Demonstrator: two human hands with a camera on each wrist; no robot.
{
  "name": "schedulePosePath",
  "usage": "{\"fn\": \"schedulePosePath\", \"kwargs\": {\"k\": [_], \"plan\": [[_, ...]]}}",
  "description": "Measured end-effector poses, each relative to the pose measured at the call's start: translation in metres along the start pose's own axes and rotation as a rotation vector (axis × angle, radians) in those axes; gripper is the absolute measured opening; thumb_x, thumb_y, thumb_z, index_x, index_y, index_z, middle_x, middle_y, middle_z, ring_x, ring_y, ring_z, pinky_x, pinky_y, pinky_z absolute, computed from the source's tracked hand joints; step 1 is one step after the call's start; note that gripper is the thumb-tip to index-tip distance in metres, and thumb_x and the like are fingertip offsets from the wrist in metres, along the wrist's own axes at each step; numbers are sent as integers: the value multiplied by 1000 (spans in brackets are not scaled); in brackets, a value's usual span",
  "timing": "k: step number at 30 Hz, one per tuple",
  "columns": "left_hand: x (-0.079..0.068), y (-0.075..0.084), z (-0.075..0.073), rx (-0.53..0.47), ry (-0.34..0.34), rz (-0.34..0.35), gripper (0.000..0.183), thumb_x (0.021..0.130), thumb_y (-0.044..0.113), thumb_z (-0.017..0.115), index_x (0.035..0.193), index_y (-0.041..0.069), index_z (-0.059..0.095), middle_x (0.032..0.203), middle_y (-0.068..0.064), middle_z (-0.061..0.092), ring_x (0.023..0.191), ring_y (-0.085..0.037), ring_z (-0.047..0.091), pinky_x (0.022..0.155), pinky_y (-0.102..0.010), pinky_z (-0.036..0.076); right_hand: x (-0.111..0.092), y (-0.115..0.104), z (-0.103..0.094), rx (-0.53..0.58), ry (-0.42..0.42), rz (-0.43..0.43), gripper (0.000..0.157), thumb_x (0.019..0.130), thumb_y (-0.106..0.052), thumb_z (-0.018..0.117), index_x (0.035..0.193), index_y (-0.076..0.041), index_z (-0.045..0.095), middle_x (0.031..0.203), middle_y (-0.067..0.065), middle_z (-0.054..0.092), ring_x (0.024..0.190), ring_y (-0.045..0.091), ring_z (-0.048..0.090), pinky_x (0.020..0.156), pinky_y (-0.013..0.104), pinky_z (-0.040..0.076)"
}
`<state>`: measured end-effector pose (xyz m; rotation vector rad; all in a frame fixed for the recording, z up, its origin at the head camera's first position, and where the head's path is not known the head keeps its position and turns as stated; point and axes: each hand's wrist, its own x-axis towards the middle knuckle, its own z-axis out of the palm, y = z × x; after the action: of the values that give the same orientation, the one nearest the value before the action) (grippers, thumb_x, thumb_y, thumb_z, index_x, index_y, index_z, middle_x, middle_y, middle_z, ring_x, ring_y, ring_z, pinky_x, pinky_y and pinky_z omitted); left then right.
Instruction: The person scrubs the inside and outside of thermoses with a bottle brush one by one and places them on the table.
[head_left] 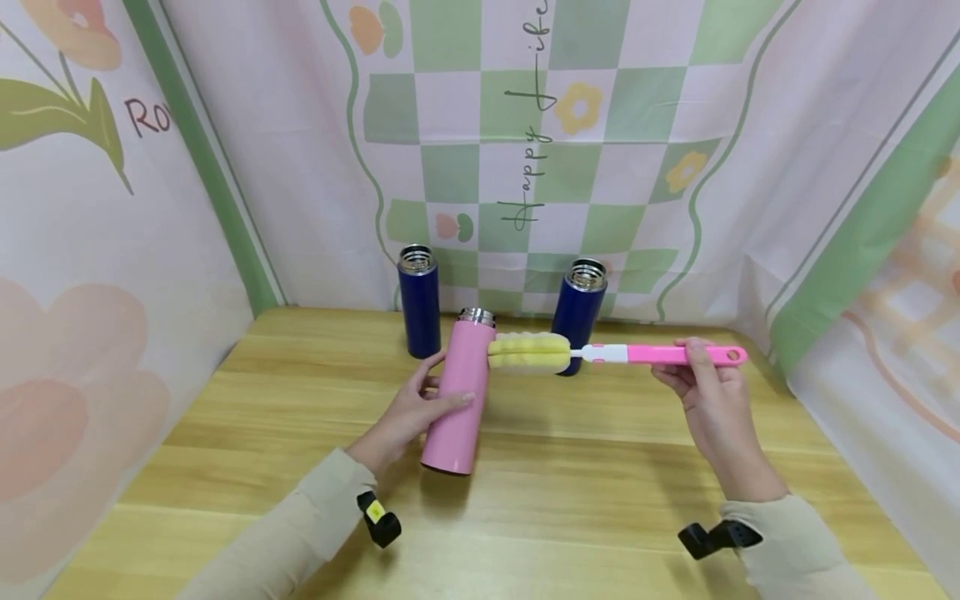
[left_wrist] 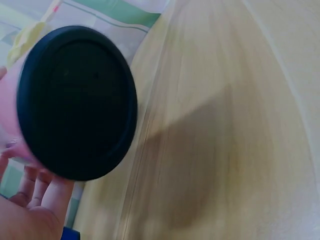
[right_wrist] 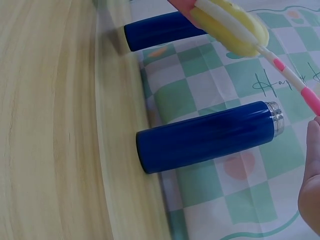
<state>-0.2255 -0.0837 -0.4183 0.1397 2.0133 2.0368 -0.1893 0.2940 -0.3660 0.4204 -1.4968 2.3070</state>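
My left hand [head_left: 416, 414] grips a pink bottle [head_left: 459, 400] round its body, tilted and held above the table, its steel mouth uncovered. The bottle's black base [left_wrist: 77, 102] fills much of the left wrist view. In my right hand [head_left: 716, 408] is the pink handle of a bottle brush [head_left: 660, 354], pinched between thumb and fingers. The brush lies level, its yellow sponge head [head_left: 530, 352] pointing left. That head overlaps the bottle's right side near the neck; whether they touch I cannot tell.
Two dark blue bottles without lids stand upright at the back of the wooden table [head_left: 600, 500], one on the left [head_left: 420, 308] and one on the right [head_left: 576, 308], partly behind the brush. A patterned curtain [head_left: 517, 108] hangs behind them.
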Motion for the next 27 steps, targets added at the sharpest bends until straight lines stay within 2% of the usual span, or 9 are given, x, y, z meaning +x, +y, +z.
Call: {"fn": "schedulePosePath", "kwargs": {"k": [6, 10, 15, 19, 27], "plan": [[1, 0, -2, 5, 26, 7, 80, 83, 34, 83, 149, 42, 39, 119, -16, 57, 99, -32, 63, 79, -44, 55, 0, 2, -1, 26, 21, -6, 24, 106, -12, 49, 111, 7, 63, 99, 14, 69, 88, 20, 70, 83, 29, 56], [2, 1, 0, -1, 22, 29, 76, 87, 31, 80, 150, 39, 39, 115, -15, 60, 98, -28, 65, 80, -42, 55, 1, 2, -2, 50, 37, -5, 24, 105, -12, 49, 112, 6, 63, 100, 14, 69, 88, 20, 70, 83, 28, 55], [0, 3, 0, -20, 9, 40, 74, 89, 32, 77, 151, 40, 38, 124, -15, 61, 103, -29, 65, 83, -45, 55, 1, 4, -3, 75, 39, -10, 23, 105, -12, 49, 111, 6, 62, 100, 15, 69, 87, 21, 71, 83, 30, 55], [-1, 4, 0, -17, -2, 48, 74, 88, 39, 77, 150, 42, 36, 132, -15, 60, 109, -30, 64, 86, -46, 55, 1, 4, -4, 84, 18, -6, 23, 106, -12, 49, 111, 5, 62, 100, 16, 69, 87, 21, 71, 83, 30, 55], [-2, 3, 0, -28, 4, 57, 74, 89, 41, 75, 151, 41, 35, 131, -16, 60, 110, -31, 64, 89, -48, 54, -1, 2, -3, 54, 19, 50, 24, 106, -13, 49, 108, 5, 65, 97, 14, 71, 86, 20, 72, 81, 29, 56]]}}
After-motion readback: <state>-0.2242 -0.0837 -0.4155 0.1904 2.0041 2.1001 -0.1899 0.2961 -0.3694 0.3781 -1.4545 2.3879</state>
